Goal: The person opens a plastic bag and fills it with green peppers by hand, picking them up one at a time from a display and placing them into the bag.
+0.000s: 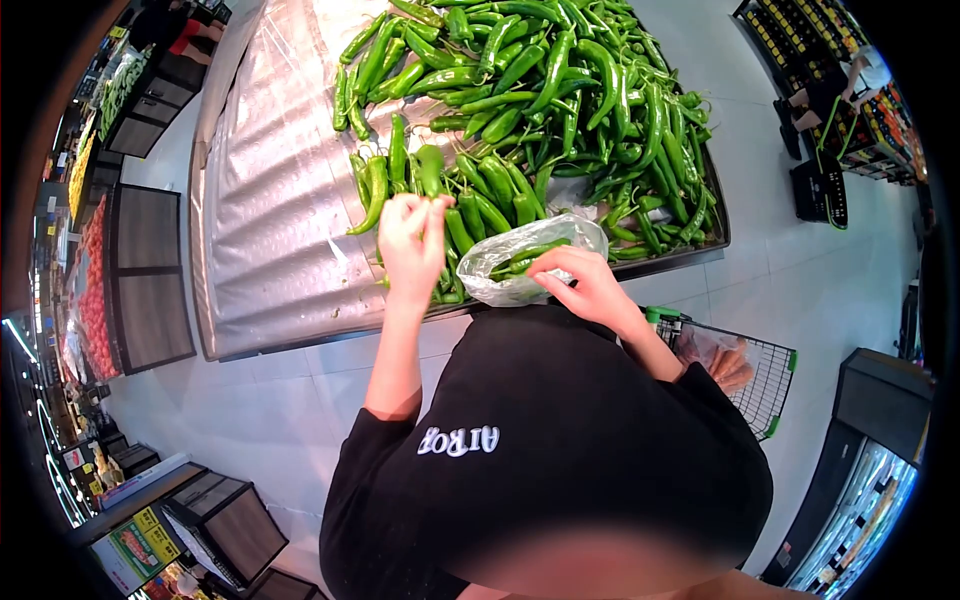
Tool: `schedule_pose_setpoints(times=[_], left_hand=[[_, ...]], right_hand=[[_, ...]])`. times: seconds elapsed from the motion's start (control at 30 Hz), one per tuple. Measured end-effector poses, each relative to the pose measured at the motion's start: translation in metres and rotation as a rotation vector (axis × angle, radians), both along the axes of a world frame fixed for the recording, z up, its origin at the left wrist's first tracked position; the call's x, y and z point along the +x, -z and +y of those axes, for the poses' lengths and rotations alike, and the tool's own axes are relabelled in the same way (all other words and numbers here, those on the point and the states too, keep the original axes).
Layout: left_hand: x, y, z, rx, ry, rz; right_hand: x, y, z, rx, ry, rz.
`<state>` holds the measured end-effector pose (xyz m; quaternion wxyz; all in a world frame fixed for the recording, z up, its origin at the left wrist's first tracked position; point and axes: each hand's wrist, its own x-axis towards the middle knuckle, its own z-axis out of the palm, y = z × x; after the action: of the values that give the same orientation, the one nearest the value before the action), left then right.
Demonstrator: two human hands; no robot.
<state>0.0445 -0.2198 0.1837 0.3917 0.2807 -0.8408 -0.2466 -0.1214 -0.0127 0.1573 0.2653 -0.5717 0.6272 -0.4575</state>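
Note:
My left hand (412, 245) is closed in a pinch around the stem end of a green chili pepper (430, 168), just above other peppers near the front of the display. With my right hand (590, 282) I grip the rim of a clear plastic bag (487, 284) at the display's front edge. The bag's mouth is open, and a few green peppers (528, 256) lie inside. My right fingertips are partly lost against the bag's folds. Behind both hands, a large heap of green peppers (560, 75) covers the right side of the display.
Ridged, silvery sheeting (275, 220) covers the display's left part. A shopping cart (765, 375) with a bagged item stands to my right. Farther right, a person (868, 75) is beside a dark basket (822, 190). Produce stands (150, 280) line the left side.

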Motion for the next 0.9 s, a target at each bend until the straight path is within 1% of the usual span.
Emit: schedule_pose_setpoints(times=[0.07, 0.1, 0.13, 0.2, 0.23, 0.33, 0.37, 0.47, 0.5, 0.53, 0.6, 0.73, 0.77, 0.87, 0.9], left_hand=[[-0.001, -0.001, 0.029, -0.115, 0.103, -0.024], [-0.001, 0.001, 0.043, -0.116, 0.205, -0.013], [-0.003, 0.006, 0.054, -0.116, 0.307, -0.001], [-0.01, 0.019, 0.07, -0.14, 0.47, -0.014], [-0.007, 0.02, 0.078, -0.102, 0.473, -0.117], [-0.005, 0.022, 0.073, -0.085, 0.472, -0.069], [0.002, 0.024, 0.071, 0.019, 0.438, -0.129], [0.012, 0.003, 0.067, 0.136, 0.381, -0.143], [0.013, 0.004, 0.067, 0.196, 0.322, -0.044], [0.017, 0.001, 0.068, 0.317, 0.256, -0.048], [0.02, -0.008, 0.07, 0.514, 0.17, 0.044], [0.017, -0.028, 0.071, 0.421, 0.251, 0.088], [0.016, -0.026, 0.07, 0.378, 0.284, 0.091], [0.013, -0.024, 0.072, 0.373, 0.274, 0.102], [0.014, -0.021, 0.074, 0.552, 0.263, 0.13]], right_hand=[[0.011, 0.003, -0.014, -0.006, 0.08, -0.477], [0.015, 0.005, -0.02, -0.012, 0.124, -0.716], [0.012, 0.007, -0.024, -0.085, 0.075, -0.81], [0.009, 0.003, -0.032, -0.029, 0.118, -1.11], [0.006, 0.006, -0.035, 0.039, 0.158, -1.089], [0.014, 0.001, -0.033, -0.02, 0.179, -0.969], [0.015, -0.006, -0.028, -0.067, 0.109, -0.96], [0.017, -0.013, -0.014, -0.107, 0.054, -0.958], [0.014, -0.016, -0.011, -0.134, -0.017, -0.941], [0.015, -0.019, -0.01, -0.118, -0.025, -0.917], [0.016, -0.022, -0.006, -0.085, -0.042, -0.871], [0.023, -0.017, -0.004, -0.015, -0.133, -0.898], [0.025, -0.017, -0.003, 0.027, -0.082, -0.831], [0.027, -0.023, -0.002, 0.06, -0.119, -0.615], [0.025, -0.018, -0.002, 0.061, -0.164, -0.626]])
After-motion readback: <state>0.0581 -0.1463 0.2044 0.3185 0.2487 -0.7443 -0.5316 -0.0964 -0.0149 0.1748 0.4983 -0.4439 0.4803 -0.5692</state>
